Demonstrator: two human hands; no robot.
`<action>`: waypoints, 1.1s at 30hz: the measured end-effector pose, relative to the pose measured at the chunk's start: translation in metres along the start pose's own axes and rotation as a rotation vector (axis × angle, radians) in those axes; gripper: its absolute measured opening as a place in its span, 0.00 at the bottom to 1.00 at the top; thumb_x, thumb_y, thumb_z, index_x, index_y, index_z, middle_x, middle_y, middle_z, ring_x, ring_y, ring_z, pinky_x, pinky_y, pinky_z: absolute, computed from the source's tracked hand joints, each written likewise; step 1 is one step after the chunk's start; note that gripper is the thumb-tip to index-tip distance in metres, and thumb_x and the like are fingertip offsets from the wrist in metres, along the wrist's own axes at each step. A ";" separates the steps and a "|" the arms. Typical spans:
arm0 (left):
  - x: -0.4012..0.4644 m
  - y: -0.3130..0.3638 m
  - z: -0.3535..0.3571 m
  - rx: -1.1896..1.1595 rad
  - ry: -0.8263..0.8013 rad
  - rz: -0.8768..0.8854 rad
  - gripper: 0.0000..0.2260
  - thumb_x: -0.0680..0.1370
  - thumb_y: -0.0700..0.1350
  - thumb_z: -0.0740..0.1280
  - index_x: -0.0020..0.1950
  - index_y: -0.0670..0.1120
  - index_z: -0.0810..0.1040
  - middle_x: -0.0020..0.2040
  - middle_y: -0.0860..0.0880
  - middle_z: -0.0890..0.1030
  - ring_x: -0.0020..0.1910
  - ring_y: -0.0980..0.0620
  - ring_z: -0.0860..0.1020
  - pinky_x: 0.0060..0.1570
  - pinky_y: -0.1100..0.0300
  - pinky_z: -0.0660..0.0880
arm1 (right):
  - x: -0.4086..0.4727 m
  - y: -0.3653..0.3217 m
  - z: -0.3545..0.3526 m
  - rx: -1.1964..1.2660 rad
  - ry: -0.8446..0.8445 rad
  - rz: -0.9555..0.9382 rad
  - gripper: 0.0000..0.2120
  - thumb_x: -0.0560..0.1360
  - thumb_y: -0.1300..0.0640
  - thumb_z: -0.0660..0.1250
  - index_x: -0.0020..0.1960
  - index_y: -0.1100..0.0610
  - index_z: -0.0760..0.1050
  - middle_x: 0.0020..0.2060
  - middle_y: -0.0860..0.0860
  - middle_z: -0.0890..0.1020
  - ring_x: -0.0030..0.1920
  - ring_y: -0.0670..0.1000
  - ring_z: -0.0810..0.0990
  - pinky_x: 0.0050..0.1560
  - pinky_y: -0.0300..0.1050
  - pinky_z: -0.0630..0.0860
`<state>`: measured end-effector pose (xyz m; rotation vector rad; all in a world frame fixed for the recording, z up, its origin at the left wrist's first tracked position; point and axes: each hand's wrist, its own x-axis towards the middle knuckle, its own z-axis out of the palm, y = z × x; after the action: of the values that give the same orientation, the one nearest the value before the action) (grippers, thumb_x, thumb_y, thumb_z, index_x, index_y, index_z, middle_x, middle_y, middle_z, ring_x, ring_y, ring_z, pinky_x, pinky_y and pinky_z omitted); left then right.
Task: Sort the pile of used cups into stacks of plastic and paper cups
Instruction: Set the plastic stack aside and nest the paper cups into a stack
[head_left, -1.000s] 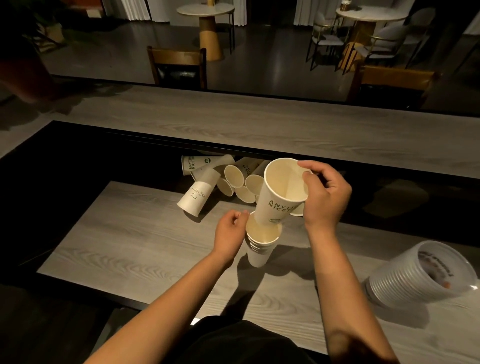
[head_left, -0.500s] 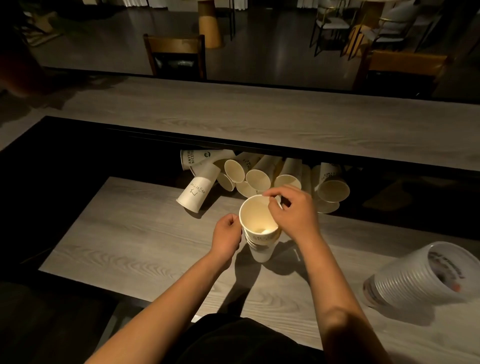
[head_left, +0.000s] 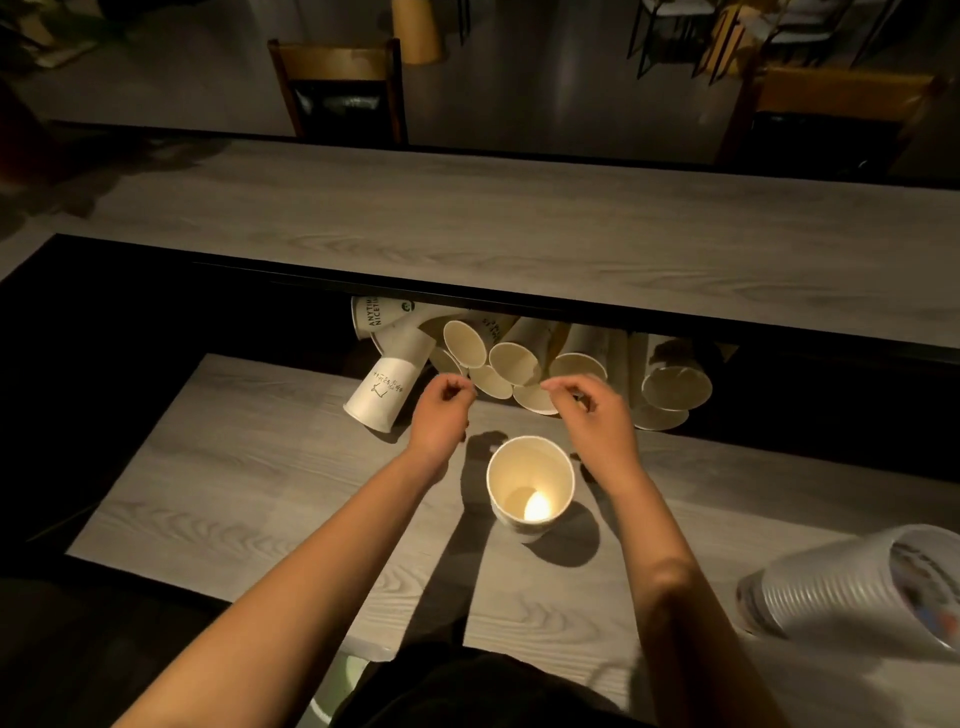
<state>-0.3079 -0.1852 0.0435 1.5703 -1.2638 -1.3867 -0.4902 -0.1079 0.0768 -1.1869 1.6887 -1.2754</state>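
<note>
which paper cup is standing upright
The paper cup stack between the forearms, mouth up; the pile cups behind it all lie on their sides.

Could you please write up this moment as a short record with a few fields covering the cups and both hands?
paper stack: upright paper cups nested on the table, nearer than both hands
pile: loose paper cups on their sides under the shelf edge
plastic stack: clear cups, lying tilted at far right
left hand: empty, fingers loosely curled, by the pile
right hand: empty, reaching toward the pile
</note>
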 end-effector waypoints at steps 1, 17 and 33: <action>0.016 0.007 0.003 0.004 -0.015 0.007 0.07 0.80 0.41 0.64 0.56 0.51 0.78 0.50 0.50 0.80 0.40 0.53 0.75 0.35 0.59 0.73 | 0.016 0.002 -0.001 -0.011 -0.032 0.018 0.08 0.81 0.54 0.66 0.50 0.45 0.84 0.52 0.42 0.82 0.52 0.35 0.78 0.50 0.34 0.72; 0.072 0.025 0.020 -0.035 -0.163 -0.169 0.09 0.79 0.39 0.65 0.58 0.46 0.77 0.48 0.45 0.81 0.44 0.49 0.79 0.42 0.56 0.75 | 0.087 0.036 0.043 -0.782 -0.427 0.119 0.20 0.81 0.52 0.63 0.71 0.55 0.68 0.63 0.58 0.73 0.57 0.59 0.79 0.51 0.50 0.73; -0.005 0.004 -0.005 -0.578 0.502 -0.174 0.07 0.77 0.34 0.71 0.48 0.46 0.85 0.53 0.50 0.82 0.58 0.46 0.81 0.52 0.54 0.82 | 0.030 0.012 0.016 -0.532 -0.117 -0.027 0.27 0.84 0.54 0.60 0.81 0.56 0.58 0.81 0.53 0.59 0.62 0.53 0.78 0.64 0.45 0.72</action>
<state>-0.3039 -0.1822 0.0499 1.4933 -0.3875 -1.2037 -0.4886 -0.1408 0.0606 -1.5547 1.9925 -0.7665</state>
